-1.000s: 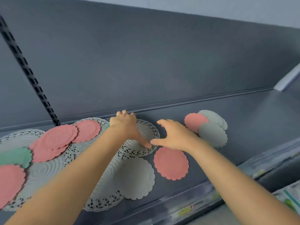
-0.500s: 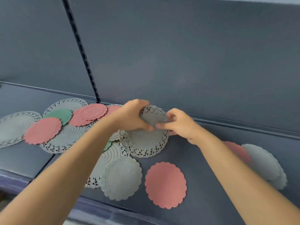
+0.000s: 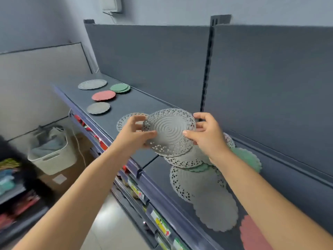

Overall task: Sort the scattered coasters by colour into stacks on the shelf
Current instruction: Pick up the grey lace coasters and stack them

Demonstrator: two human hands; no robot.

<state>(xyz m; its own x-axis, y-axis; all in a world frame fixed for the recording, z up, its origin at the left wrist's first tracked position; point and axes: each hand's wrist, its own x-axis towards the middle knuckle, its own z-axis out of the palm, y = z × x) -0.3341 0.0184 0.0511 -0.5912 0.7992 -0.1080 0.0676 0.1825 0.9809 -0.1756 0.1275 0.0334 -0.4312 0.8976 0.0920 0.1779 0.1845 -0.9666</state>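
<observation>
I hold a grey lace-edged coaster (image 3: 169, 130) above the dark shelf (image 3: 126, 105), my left hand (image 3: 135, 134) gripping its left rim and my right hand (image 3: 205, 134) its right rim. Under it lie more grey lace coasters (image 3: 194, 179), a plain grey one (image 3: 216, 212), green ones (image 3: 246, 157) and a pink one (image 3: 252, 233). Farther left on the shelf sit sorted piles: grey lace (image 3: 92, 84), green (image 3: 120, 87), pink (image 3: 103, 95) and plain grey (image 3: 98, 108).
The shelf's back panel (image 3: 162, 65) rises behind with a slotted upright (image 3: 207, 65). Price labels (image 3: 160, 224) line the shelf's front edge. Below left stand a white basket (image 3: 52, 152) on a cardboard box and another shelf with goods (image 3: 10, 177).
Both hands have lifted the grey lace coaster off the scattered pile. The view has swung left, so the sorted piles at the shelf's far end now show.
</observation>
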